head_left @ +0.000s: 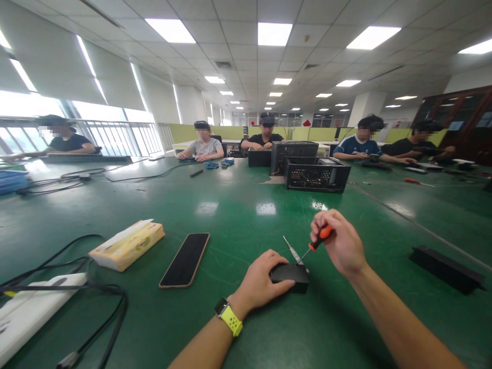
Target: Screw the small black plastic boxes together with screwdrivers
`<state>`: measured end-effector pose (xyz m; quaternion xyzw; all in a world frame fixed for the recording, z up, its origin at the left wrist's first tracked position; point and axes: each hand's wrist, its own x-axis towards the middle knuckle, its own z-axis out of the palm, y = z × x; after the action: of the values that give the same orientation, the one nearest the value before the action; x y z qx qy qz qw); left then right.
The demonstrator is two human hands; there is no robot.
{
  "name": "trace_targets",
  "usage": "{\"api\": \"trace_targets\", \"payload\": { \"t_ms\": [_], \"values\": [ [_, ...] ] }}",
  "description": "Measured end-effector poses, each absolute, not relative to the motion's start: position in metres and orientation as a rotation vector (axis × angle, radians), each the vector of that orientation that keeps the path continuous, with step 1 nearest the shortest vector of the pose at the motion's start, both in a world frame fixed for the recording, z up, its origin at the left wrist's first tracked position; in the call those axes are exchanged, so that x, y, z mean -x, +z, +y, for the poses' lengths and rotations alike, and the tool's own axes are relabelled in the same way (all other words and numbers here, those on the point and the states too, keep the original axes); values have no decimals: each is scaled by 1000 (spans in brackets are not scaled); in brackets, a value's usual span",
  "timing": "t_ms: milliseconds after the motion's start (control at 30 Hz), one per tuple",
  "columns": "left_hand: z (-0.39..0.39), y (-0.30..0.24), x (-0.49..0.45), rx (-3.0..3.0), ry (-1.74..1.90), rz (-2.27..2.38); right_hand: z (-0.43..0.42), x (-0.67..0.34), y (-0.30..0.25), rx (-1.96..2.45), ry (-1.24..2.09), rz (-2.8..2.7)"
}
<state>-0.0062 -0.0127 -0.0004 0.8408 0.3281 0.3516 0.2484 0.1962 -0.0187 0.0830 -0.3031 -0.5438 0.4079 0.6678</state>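
Observation:
My left hand (pixel 265 279) is closed around a small black box (pixel 294 277) that rests on the green table, thumb along its near side. Wrapped in the fingers of my right hand (pixel 342 243) is a screwdriver (pixel 325 233) with an orange and black handle. Its shaft slants down to the left, and the tip meets the box's top near the far right edge. Whether the tip sits in a screw is too small to tell. Just behind the box lies a thin, pale tool with a slim metal shaft (pixel 291 248), partly hidden by the box.
A phone (pixel 184 260), a tissue pack (pixel 128 245), a white power strip (pixel 42 307) and black cables (pixel 119 312) lie left. A long black part (pixel 448 267) lies right. Open black computer cases (pixel 317 177) stand ahead. Several people sit along the table's far side.

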Motion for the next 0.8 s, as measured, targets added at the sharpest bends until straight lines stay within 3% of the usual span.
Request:
{"api": "trace_targets", "payload": {
  "t_ms": [167,300,567,800],
  "values": [
    [-13,-2,6,-2303,977,906,-2,-179,114,1012,390,-1880],
    [-13,-2,6,-2307,970,907,7,-175,128,1149,480,-1947],
    [-14,1,7,-2303,951,914,-4,-199,136,1283,89,-2020],
    [-14,0,8,-2294,941,915,-18,-205,146,1329,85,-2048]
  ]
}}
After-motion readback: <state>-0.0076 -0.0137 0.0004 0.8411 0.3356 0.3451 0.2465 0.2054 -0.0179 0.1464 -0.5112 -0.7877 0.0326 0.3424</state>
